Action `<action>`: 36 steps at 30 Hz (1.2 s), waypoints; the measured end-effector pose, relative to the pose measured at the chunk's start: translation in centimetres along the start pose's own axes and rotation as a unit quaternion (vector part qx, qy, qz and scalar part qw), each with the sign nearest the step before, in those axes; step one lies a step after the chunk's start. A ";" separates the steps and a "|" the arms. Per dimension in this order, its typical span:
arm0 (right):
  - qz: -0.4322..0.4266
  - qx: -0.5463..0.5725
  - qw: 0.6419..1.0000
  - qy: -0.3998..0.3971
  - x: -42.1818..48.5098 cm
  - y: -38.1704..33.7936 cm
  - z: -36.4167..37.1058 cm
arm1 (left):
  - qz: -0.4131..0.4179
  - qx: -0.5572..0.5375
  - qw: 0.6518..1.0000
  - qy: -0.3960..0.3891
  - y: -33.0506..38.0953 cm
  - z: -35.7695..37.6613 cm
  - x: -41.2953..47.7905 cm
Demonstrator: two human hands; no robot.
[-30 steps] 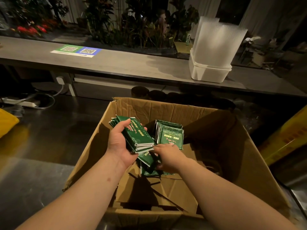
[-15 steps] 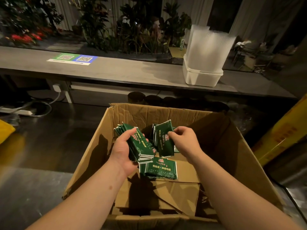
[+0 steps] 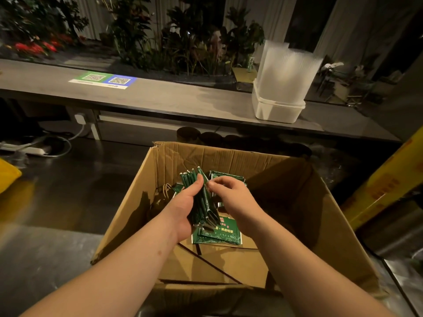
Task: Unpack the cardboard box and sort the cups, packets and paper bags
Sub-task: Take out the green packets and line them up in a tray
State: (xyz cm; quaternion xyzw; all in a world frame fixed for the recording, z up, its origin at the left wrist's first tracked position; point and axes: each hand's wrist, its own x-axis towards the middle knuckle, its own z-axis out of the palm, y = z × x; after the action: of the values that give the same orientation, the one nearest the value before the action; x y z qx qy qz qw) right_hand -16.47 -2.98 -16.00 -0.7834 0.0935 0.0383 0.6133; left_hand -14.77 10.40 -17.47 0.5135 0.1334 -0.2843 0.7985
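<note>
I find the cardboard box (image 3: pixel 229 160) at lower centre. Inside, the left hand (image 3: pixel 182 208) holds a packet stack (image 3: pixel 202 202), the right hand (image 3: pixel 231 196) pinching its top; a loose packet (image 3: pixel 219 235) lies beneath. Behind runs a counter (image 3: pixel 171 99), a tub (image 3: pixel 277 109) at its right.

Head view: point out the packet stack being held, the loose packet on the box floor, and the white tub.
packet stack (image 3: pixel 204 208), head view, packet edges at mid-stack
loose packet (image 3: pixel 218 235), head view, its printed face
white tub (image 3: pixel 275 112), head view, its front wall
</note>
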 end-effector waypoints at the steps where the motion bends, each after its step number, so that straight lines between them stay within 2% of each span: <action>1: -0.002 -0.004 1.000 -0.003 -0.5 -0.2 -0.4 | -0.003 0.006 1.000 -0.010 0.2 0.2 -0.1; 8: 0.017 0.005 1.000 -0.004 -4.9 -3.0 -3.7 | 0.017 0.050 0.995 -0.082 1.1 3.0 -3.1; 12: 0.033 0.029 0.999 -0.014 -9.4 -4.6 -5.9 | -0.014 0.053 0.988 -0.146 0.6 4.2 -6.6; 16: 0.054 0.046 0.997 -0.035 -14.4 -5.0 -7.4 | -0.025 0.073 0.982 -0.171 -1.7 5.2 -10.5; 19: 0.064 0.069 0.995 -0.019 -18.2 -3.9 -7.9 | -0.030 0.085 0.975 -0.203 -4.4 6.0 -13.2; 25: 0.116 0.082 0.990 -0.006 -23.8 1.6 -8.0 | -0.085 0.098 0.975 -0.181 -12.5 5.4 -14.1; 30: 0.226 0.092 0.970 -0.018 -24.9 8.7 -6.8 | -0.188 0.111 0.971 -0.097 -18.3 4.3 -14.3; 36: 0.300 0.098 0.949 -0.010 -23.1 13.9 -5.6 | -0.232 0.189 0.954 -0.016 -20.9 4.4 -13.3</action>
State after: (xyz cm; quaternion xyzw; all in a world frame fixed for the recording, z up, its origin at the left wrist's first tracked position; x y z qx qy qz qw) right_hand -42.04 -9.26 -23.87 -0.6547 0.3216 0.2194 0.6479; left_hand -38.11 4.22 -24.38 0.6051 0.1798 -0.4903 0.6010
